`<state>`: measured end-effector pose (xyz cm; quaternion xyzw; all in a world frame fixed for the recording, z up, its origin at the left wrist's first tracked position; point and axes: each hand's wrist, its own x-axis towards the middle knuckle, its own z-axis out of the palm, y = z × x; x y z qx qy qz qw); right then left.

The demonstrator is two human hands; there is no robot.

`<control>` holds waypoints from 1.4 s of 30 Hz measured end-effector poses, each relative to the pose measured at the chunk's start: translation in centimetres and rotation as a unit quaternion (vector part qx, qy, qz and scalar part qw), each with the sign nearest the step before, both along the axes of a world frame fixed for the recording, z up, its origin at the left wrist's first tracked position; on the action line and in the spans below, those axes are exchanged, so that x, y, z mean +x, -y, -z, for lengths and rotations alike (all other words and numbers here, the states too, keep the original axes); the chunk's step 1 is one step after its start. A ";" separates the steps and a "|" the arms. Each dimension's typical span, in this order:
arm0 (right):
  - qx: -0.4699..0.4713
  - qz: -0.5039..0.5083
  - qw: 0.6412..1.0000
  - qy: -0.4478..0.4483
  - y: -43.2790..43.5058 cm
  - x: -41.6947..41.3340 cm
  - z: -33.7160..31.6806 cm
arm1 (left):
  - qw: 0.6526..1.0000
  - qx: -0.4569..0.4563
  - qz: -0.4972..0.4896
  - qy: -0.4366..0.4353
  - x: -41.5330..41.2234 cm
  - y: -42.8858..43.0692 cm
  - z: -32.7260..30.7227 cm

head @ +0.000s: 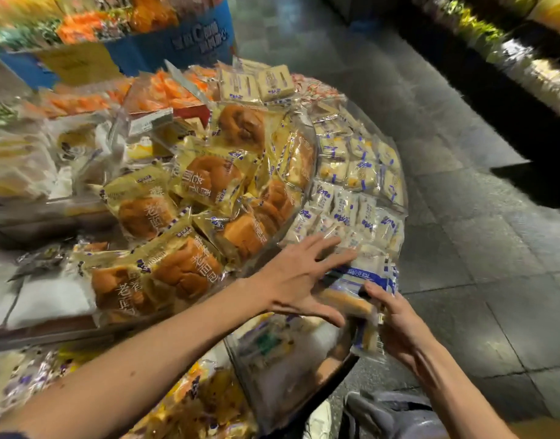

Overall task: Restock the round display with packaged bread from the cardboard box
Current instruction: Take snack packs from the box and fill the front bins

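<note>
The round display (402,198) fills the middle of the view, with clear dividers between its sections. One section holds yellow-wrapped brown buns (209,179); the outer right ring holds several small white-and-blue bread packs (351,185). My left hand (301,274) lies flat with fingers spread on the packs at the near edge of that ring. My right hand (396,324) grips a white-and-blue bread pack (364,280) by its near end, pressed against the display's edge. No cardboard box is visible.
Orange-wrapped snacks (164,90) and pale square packs (256,83) sit at the display's far side. A blue stand (177,42) rises behind. A lower tier (209,400) holds more bagged goods. Dark tiled floor (462,153) runs to the right, with a shelf beyond.
</note>
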<state>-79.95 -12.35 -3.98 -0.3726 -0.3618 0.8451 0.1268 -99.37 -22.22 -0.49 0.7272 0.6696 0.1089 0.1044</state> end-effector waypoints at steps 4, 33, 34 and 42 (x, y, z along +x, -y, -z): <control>-0.020 -0.028 0.999 0.022 2.3 -2.8 -0.8 | 0.990 -0.086 -0.073 -0.089 -0.7 3.8 -0.1; 0.070 -0.235 0.965 0.095 27.2 -10.5 0.4 | 0.635 0.119 -0.560 0.518 -0.5 41.1 3.8; 0.075 -0.233 0.965 0.097 28.4 -10.7 0.6 | 0.628 0.136 -0.553 0.531 -0.2 42.7 4.5; 0.054 -0.230 0.968 0.081 33.2 -11.6 0.2 | 0.596 0.166 -0.651 0.439 -1.6 52.9 7.0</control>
